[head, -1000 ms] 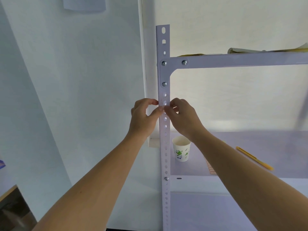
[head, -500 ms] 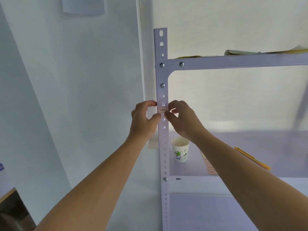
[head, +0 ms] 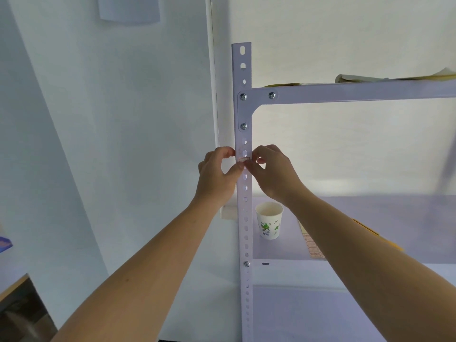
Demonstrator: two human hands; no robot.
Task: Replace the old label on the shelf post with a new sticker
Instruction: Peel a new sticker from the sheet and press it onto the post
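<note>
Metal post (head: 243, 218): white, perforated, upright, with a small red-edged label (head: 244, 159) on its face below the bracket bolts.
Left hand (head: 216, 175): fingers curled, thumb tip pinching the label's lower edge.
Right hand (head: 272, 172): likewise curled, thumb meeting the left one there.
Risk: an uneven pull probably tears or creases the label, and the holes behind it give poor backing.

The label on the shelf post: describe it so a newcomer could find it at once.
Start at the white perforated shelf post and go down past the lowest bracket bolt. The small label sits on the post's front face, just above where the thumbs of the left hand and right hand meet. It is the only red-outlined rectangle among plain punched holes.
</note>
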